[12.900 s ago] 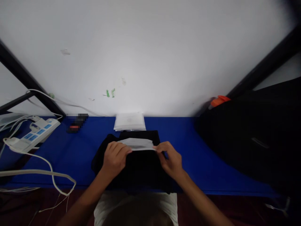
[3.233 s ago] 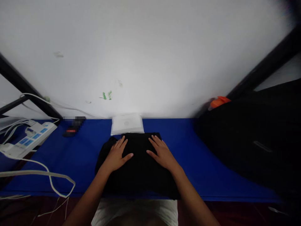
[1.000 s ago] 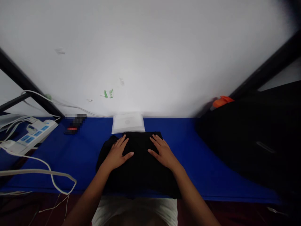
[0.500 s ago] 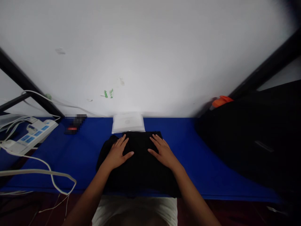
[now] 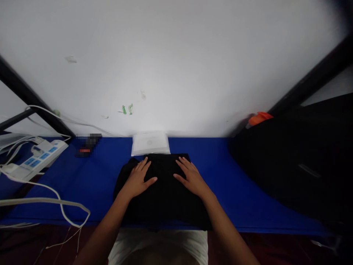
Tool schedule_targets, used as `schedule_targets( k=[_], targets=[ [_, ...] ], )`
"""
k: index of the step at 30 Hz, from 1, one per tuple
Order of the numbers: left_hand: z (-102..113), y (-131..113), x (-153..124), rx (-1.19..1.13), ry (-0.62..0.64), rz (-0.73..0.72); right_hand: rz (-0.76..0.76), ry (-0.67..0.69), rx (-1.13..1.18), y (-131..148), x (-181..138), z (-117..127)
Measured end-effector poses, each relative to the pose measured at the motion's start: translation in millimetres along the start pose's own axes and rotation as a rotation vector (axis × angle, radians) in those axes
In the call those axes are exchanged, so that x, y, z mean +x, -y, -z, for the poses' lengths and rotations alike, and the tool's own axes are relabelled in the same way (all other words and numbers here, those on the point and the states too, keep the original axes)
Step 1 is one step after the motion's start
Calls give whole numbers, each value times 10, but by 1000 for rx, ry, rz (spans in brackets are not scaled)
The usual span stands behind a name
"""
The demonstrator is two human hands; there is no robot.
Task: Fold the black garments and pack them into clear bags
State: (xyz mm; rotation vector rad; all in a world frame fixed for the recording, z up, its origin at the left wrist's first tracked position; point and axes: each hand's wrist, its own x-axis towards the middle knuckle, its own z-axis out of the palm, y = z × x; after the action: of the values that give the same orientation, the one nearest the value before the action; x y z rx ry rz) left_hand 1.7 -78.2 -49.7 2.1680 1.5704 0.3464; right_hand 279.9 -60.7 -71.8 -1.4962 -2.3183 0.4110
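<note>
A black cloth item [image 5: 165,198], which looks like a folded garment, lies on the blue surface [image 5: 93,187] right in front of me. My left hand [image 5: 139,178] rests flat on its left side, thumb pointing inward and fingers stretched out. On the right side my right hand [image 5: 190,176] lies flat in the same way, fingers spread. Neither hand grips the cloth. Just beyond its far edge is a flat white packet [image 5: 150,143] in a clear sleeve. Dark fabric hides the cloth's folds.
At left sit a white power strip [image 5: 37,160] with plugs and looping white cables [image 5: 59,201]. A dark object with a red patch [image 5: 85,150], partly pixelated, lies near the wall [image 5: 187,66]. A large black bag-like shape [image 5: 298,165] fills the right, an orange item [image 5: 260,118] behind it.
</note>
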Motion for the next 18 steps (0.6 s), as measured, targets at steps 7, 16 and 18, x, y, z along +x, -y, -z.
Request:
schedule_targets(
  k=[7, 16, 18],
  targets=[
    [94, -17, -96, 26, -77, -50, 15, -15, -55, 118, -72, 130],
    [245, 202, -1037, -30, -19, -262, 75, 256, 100, 407, -909, 385],
    [236, 268, -1150, -20, 7, -258, 41, 242, 91, 383, -1036, 371]
  ],
)
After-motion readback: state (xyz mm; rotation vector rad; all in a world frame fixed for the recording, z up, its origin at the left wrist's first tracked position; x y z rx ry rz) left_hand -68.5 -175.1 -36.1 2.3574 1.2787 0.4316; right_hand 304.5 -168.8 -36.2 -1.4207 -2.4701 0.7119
